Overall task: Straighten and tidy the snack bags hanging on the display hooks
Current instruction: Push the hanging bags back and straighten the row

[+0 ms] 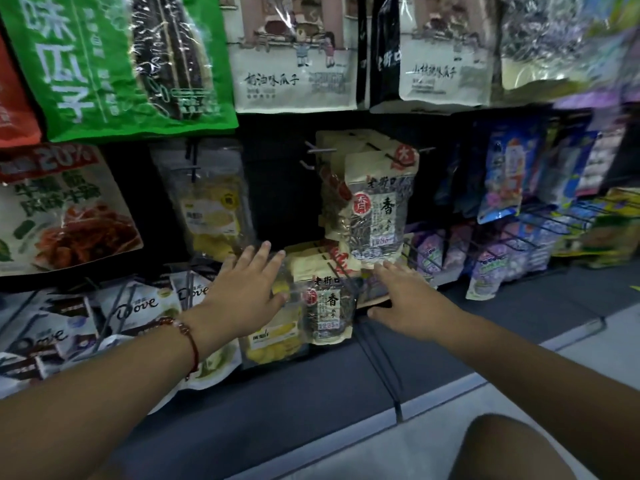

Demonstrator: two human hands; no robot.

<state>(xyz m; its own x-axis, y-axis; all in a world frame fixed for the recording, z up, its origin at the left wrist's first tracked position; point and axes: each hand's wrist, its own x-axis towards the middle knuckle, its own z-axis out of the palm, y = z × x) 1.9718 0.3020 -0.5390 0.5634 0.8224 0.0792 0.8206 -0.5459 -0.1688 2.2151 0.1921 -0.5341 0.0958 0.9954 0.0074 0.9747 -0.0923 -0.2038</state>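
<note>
Big green seed bag (117, 60) top left, two cream seed bags (294, 57) beside it on the top row. Middle row: red-and-white jerky bag (65, 209) at left, clear pouch of yellow fruit (211, 206), then a stack of cream sunflower-seed bags (375, 206) on a hook (320, 150), front bag tilted and skewed off the ones behind. Blue and purple candy bags (502, 181) off to the right. Lower row: Dove chocolate pouches (138, 306) at left, another yellow fruit pouch (273, 337), a second seed-bag stack (327, 306).

Left hand (249, 289): fingers straight and spread, palm flat toward the lower fruit pouch, gripping nothing. Right hand (405, 296): likewise flat and spread, fingertips near the bottom edge of the upper seed stack, nothing held.

Step in hand, judged: squaring the two seed stacks. Best done by pressing both flat palms on either side of a stack, nudging bags flush against the back, then levelling the tilted front bag so its top hole sits square on the hook. Gentle push only; bags slide off open hook ends easily.

Hard to tell: actual contact between palms and bags. Right side badly blurred, labels unreadable. Top-row hooks cut off by frame. Depth of each stack hidden behind front bags.
</note>
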